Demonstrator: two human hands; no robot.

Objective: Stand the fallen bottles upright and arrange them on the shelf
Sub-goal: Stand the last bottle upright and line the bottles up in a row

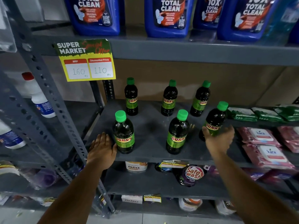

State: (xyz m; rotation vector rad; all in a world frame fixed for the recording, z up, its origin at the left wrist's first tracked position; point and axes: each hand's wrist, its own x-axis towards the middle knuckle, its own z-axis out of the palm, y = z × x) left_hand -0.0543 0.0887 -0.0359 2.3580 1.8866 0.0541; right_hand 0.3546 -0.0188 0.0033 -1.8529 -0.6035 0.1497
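While gripping the tilted front-right bottle (pixel 214 121) in the right hand (pixel 218 138) near the shelf (pixel 150 126) edge, left hand (pixel 102 148) flat, holding nothing: could topple off if released leaning.

Glossy dark plastic bottles (pixel 123 135) with smooth green caps (pixel 120 115), matt grey perforated metal shelf (pixel 152 126), glossy paper price sign (pixel 86 61)

price sign (pixel 85 61), blue jugs (pixel 168 16), wipe packs (pixel 262 143)
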